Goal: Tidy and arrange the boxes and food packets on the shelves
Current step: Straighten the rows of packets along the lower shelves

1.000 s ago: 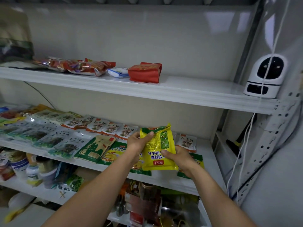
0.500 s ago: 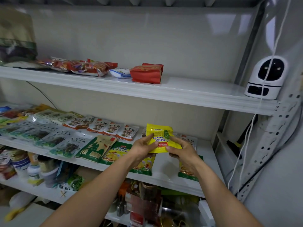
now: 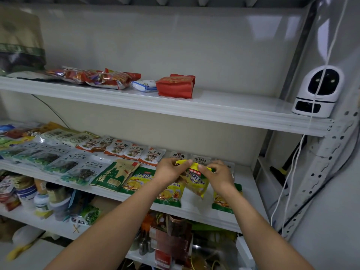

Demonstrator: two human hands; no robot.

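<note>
Hands on one item: your left hand (image 3: 169,171) and right hand (image 3: 222,175) each pinch the top edge of the yellow packet (image 3: 197,185). Thumb & fingertips curl on the folded rim, left at one end, right at the other. Pkt hangs tilted from that edge, lower corner pointing down and to the right, above the front half of the middle shelf (image 3: 194,210). Can't tell if its bottom touches the shelf.

It sits btwn two flat pkts at the shelf front: a green-and-yellow packet (image 3: 169,194) just below your left wrist, and a matching packet (image 3: 224,203) partly under your right wrist. Behind your hands, white mushroom packets (image 3: 134,152) run in a row along the back, w/ a dark green packet (image 3: 115,175) lying flat further left.

Upper shelf (image 3: 224,112) carries a red bag (image 3: 176,85) near the middle and a white camera (image 3: 317,92) at the far right end, well apart.
</note>
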